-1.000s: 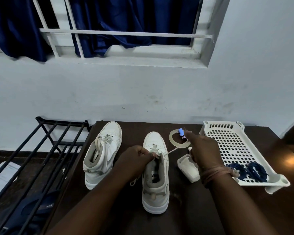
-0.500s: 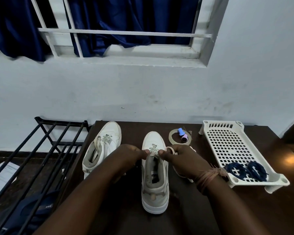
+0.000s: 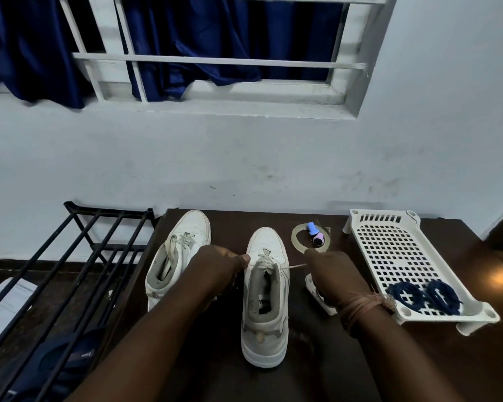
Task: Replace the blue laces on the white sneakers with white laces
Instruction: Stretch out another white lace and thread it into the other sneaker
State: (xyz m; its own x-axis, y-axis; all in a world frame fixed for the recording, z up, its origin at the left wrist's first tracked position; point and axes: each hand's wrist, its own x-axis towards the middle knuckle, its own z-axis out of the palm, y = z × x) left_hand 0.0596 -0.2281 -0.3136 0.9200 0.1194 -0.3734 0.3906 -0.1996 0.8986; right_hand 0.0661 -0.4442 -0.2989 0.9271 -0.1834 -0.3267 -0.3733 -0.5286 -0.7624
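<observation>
The person's two arms reach forward over the dark table (image 3: 317,372). The left hand (image 3: 218,271) is curled shut at 9 o'clock of the near sneaker (image 3: 265,294), thumb tip by the lace holes; what it pinches I cannot tell. The right hand (image 3: 331,274) is at 3 o'clock of that shoe, fingers closed on the end of a white lace (image 3: 296,266), which runs tight from the shoe to the hand. A band of thread (image 3: 360,306) wraps the right wrist.

Inside the near sneaker there is a small label with dark letters (too blurry to read).

The other sneaker (image 3: 174,256) stands at 10 o'clock of the first, already laced in white.

A white basket tray (image 3: 389,250) full of holes sits at 3 o'clock on the table. Two coiled blue laces (image 3: 424,295) lie in its near end. A tape ring (image 3: 298,242) lies at 1 o'clock of the near shoe, with a small blue and pink thing (image 3: 314,233) resting inside it.
</observation>
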